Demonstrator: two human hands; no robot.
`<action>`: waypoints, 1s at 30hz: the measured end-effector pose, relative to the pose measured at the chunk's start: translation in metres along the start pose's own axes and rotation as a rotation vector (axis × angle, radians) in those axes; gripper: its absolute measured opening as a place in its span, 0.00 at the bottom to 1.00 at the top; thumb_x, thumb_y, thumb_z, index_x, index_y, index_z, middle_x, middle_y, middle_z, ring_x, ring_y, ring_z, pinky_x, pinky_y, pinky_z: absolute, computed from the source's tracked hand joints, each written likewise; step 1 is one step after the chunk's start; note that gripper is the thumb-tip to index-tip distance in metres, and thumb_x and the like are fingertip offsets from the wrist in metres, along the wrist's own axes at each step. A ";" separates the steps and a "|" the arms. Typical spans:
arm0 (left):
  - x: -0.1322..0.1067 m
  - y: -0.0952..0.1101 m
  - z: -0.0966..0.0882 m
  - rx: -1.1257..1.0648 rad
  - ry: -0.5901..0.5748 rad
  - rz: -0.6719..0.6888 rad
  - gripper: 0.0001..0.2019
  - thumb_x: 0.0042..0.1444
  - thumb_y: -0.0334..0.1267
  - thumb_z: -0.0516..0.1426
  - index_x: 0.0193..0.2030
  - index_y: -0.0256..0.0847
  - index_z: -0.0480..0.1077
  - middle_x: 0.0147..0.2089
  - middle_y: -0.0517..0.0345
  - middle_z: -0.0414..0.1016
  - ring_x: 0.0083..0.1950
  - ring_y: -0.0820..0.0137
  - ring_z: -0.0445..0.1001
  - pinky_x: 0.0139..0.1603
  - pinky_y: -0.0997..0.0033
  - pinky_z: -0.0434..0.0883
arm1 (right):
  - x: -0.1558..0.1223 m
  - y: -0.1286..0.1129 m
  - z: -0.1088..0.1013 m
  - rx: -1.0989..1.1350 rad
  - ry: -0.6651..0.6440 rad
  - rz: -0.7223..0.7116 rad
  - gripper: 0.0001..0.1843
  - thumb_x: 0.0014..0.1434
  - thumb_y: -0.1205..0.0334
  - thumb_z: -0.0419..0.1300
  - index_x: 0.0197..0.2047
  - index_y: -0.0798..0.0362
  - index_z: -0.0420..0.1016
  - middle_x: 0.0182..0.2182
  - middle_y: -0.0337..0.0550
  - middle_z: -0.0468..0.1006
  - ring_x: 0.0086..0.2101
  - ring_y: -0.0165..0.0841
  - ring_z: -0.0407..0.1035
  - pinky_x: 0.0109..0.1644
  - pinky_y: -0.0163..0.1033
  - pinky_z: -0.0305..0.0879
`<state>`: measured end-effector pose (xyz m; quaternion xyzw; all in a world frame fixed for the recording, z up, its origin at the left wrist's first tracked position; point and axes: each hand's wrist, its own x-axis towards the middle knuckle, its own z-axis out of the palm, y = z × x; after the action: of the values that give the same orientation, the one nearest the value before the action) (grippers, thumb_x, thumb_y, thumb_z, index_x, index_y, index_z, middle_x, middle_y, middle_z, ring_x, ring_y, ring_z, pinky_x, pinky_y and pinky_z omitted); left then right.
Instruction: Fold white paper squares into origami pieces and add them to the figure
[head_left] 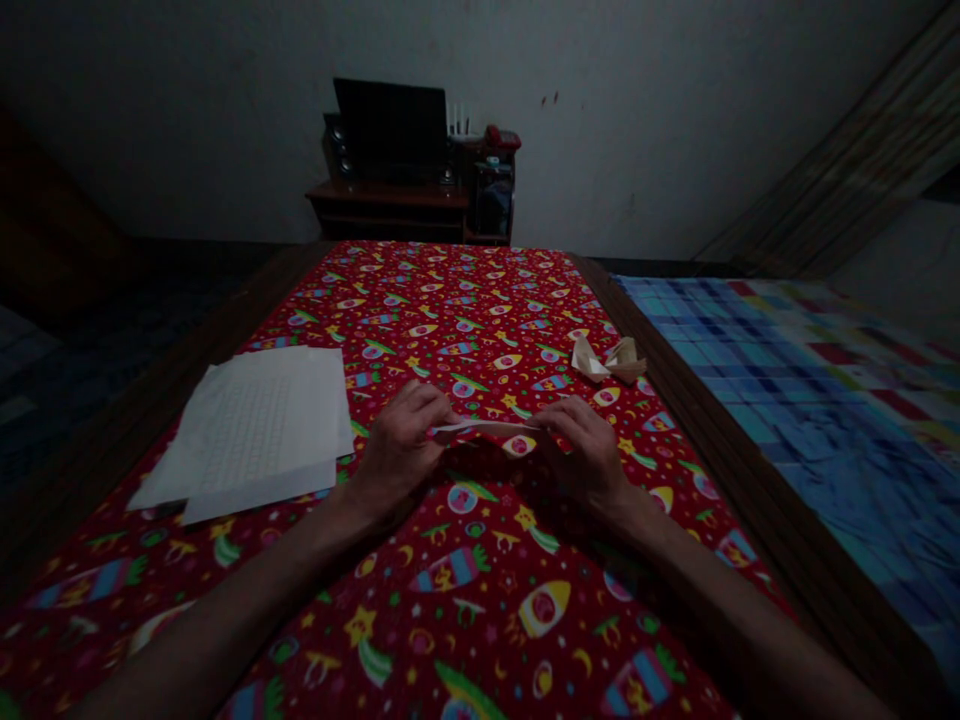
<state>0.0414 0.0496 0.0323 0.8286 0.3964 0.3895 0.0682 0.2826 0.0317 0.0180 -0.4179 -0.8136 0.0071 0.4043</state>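
Observation:
Stretched between my two hands is a narrow strip of folded paper [487,427], pale and seen nearly edge-on above the red cloth. My left hand [405,440] pinches its left end, fingers closed. At the right end, my right hand [581,445] grips it between thumb and curled fingers. Both hands stay low over the patterned cloth, and the ends of the strip are hidden in the fingers. Beyond my right hand sits a folded paper shape [626,358], light tan with raised points.
A stack of white sheets [262,430], the top one printed, lies left of my hands. The red rocket-print cloth [465,620] covers the table. A desk with a dark monitor [391,122] stands against the far wall. A blue checked bed cover [750,400] is at the right.

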 end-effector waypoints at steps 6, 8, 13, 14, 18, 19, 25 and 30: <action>-0.022 0.001 -0.002 0.156 -0.146 0.180 0.08 0.60 0.30 0.49 0.35 0.38 0.68 0.38 0.53 0.72 0.41 0.65 0.67 0.42 0.64 0.65 | -0.015 -0.008 -0.009 -0.203 -0.197 -0.302 0.11 0.64 0.68 0.49 0.41 0.52 0.72 0.35 0.48 0.73 0.36 0.36 0.63 0.39 0.43 0.60; -0.033 -0.001 0.002 0.194 -0.266 0.199 0.08 0.61 0.30 0.48 0.35 0.38 0.68 0.39 0.52 0.72 0.41 0.65 0.67 0.40 0.65 0.64 | -0.025 -0.007 -0.005 -0.196 -0.306 -0.337 0.10 0.64 0.67 0.49 0.40 0.54 0.71 0.36 0.48 0.74 0.36 0.36 0.63 0.39 0.42 0.61; -0.049 0.009 0.003 0.255 -0.446 0.160 0.08 0.61 0.29 0.49 0.41 0.38 0.67 0.44 0.52 0.72 0.44 0.64 0.66 0.42 0.63 0.62 | -0.035 -0.005 -0.002 -0.156 -0.410 -0.321 0.11 0.65 0.67 0.47 0.40 0.55 0.71 0.37 0.48 0.74 0.38 0.35 0.64 0.40 0.42 0.61; -0.050 0.012 0.002 0.272 -0.459 0.148 0.07 0.61 0.30 0.50 0.42 0.38 0.67 0.44 0.52 0.71 0.45 0.63 0.66 0.43 0.62 0.62 | -0.035 -0.005 -0.002 -0.151 -0.403 -0.317 0.12 0.66 0.67 0.46 0.40 0.55 0.71 0.37 0.48 0.74 0.38 0.35 0.64 0.40 0.42 0.61; -0.052 0.020 0.000 0.286 -0.437 0.134 0.07 0.63 0.38 0.50 0.40 0.39 0.68 0.42 0.53 0.72 0.43 0.62 0.67 0.43 0.61 0.62 | -0.038 -0.006 0.000 -0.067 -0.376 -0.247 0.11 0.65 0.65 0.49 0.39 0.54 0.72 0.36 0.47 0.75 0.37 0.34 0.66 0.39 0.40 0.62; -0.052 0.020 0.001 0.248 -0.426 0.114 0.08 0.63 0.38 0.49 0.38 0.39 0.68 0.41 0.53 0.72 0.42 0.64 0.67 0.42 0.62 0.62 | -0.039 -0.006 0.000 -0.022 -0.370 -0.194 0.10 0.64 0.64 0.50 0.38 0.54 0.72 0.35 0.47 0.75 0.36 0.34 0.66 0.39 0.39 0.63; -0.052 0.004 0.009 -0.064 -0.342 -0.156 0.10 0.62 0.37 0.51 0.30 0.39 0.68 0.33 0.57 0.69 0.38 0.69 0.68 0.39 0.70 0.66 | -0.043 -0.003 0.002 0.168 -0.331 0.174 0.13 0.63 0.58 0.53 0.31 0.52 0.73 0.29 0.43 0.74 0.30 0.31 0.67 0.31 0.35 0.64; -0.051 0.000 0.009 0.019 -0.344 -0.177 0.11 0.60 0.42 0.53 0.31 0.38 0.67 0.33 0.57 0.68 0.36 0.68 0.67 0.37 0.68 0.65 | -0.041 -0.003 0.003 0.071 -0.317 0.226 0.13 0.63 0.58 0.53 0.29 0.53 0.70 0.26 0.41 0.72 0.29 0.32 0.66 0.31 0.36 0.62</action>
<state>0.0286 0.0148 -0.0041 0.8453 0.4540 0.2310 0.1612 0.2920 0.0021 -0.0096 -0.4858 -0.8141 0.1468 0.2823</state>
